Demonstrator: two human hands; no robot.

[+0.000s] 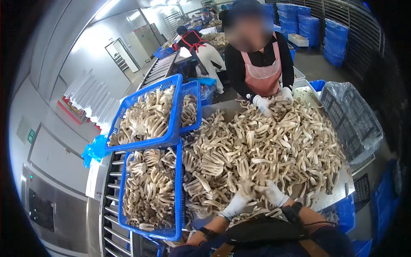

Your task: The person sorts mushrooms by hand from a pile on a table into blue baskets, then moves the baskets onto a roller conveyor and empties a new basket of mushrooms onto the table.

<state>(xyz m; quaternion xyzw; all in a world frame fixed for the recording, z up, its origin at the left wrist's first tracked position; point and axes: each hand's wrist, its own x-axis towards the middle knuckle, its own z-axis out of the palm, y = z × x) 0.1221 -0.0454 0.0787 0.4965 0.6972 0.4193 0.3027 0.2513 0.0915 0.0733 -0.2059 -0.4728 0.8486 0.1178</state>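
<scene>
A large heap of long pale-stemmed mushrooms [274, 150] covers the steel table in front of me. At its near edge, my gloved left hand [236, 204] is closed on a small bunch of mushrooms [246, 187]. My gloved right hand [272, 193] is close beside it, its fingers curled around mushrooms at the same bunch. Mushrooms partly hide the fingertips of both hands.
On my left, a blue crate of mushrooms [150, 188] stands on the roller conveyor [112, 210], with another filled blue crate [176, 124] above it. Across the table, a co-worker in a pink apron [263, 77] handles mushrooms. A plastic-lined dark crate [351, 120] stands right.
</scene>
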